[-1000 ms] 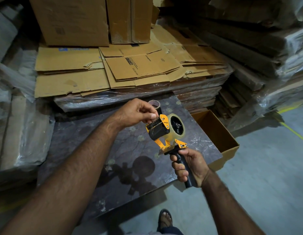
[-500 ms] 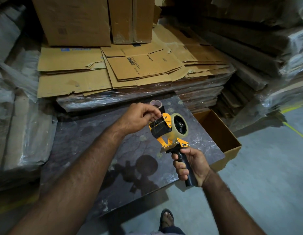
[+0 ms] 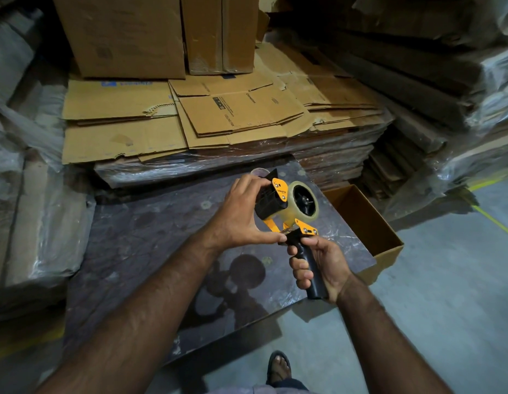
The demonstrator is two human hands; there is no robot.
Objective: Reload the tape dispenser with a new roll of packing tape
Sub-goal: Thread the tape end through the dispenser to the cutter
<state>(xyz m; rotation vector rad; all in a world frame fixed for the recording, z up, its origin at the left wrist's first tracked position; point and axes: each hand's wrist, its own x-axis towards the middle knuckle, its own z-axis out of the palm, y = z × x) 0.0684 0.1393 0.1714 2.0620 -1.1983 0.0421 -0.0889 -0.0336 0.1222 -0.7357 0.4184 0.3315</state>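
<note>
Orange-and-black handheld tape dispenser (image 3: 287, 211) is held in the air over the dark marbled surface (image 3: 150, 240), carrying a roll of clear packing tape (image 3: 311, 214) on its black hub. The right hand (image 3: 321, 265) is wrapped tight around the dispenser's black pistol grip, fingers curled to the front and thumb behind. The left hand (image 3: 241, 214) reaches across from the left: its fingers are curved over the black roller block at the front of the dispenser, and its thumb tip presses at the base of the orange frame, just above the grip, so the hand is clamped on the dispenser's front end. Behind the left hand's fingers a small empty cardboard tape core (image 3: 259, 172) stands on the surface, mostly hidden. An open brown cardboard box (image 3: 369, 223) sits on the floor beside the surface's right edge. Flattened cardboard sheets (image 3: 190, 118) lie stacked beyond, on plastic-wrapped bundles. A sandalled foot (image 3: 278, 368) shows at the bottom on the grey concrete floor (image 3: 446, 294).
</note>
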